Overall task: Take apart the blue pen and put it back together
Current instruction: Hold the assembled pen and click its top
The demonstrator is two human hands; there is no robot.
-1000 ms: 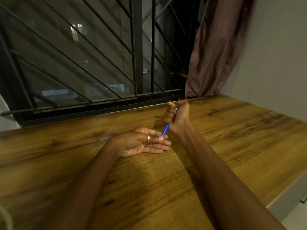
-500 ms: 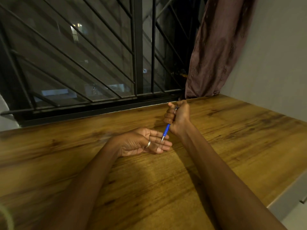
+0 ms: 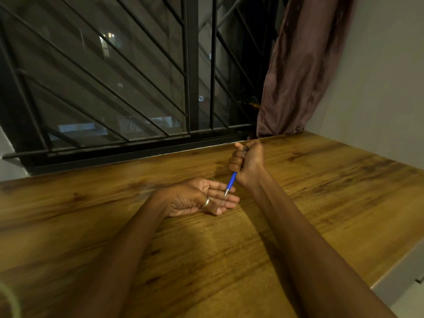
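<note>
Head view: right hand (image 3: 246, 162) fisted around the blue pen (image 3: 230, 183), tip pointing down at the flat, spread-out, empty palm of the left hand (image 3: 202, 198), which rests on the wooden table (image 3: 321, 203). I see no loose parts anywhere and the pen looks whole. I can't tell if that's pre-disassembly or already rebuilt.

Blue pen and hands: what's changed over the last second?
The left hand has flattened out, its fingers uncurling under the silver tip of the blue pen, which now shows more clearly. The right hand still grips the pen in a fist, pointing down-left. The wooden table is unchanged.
</note>
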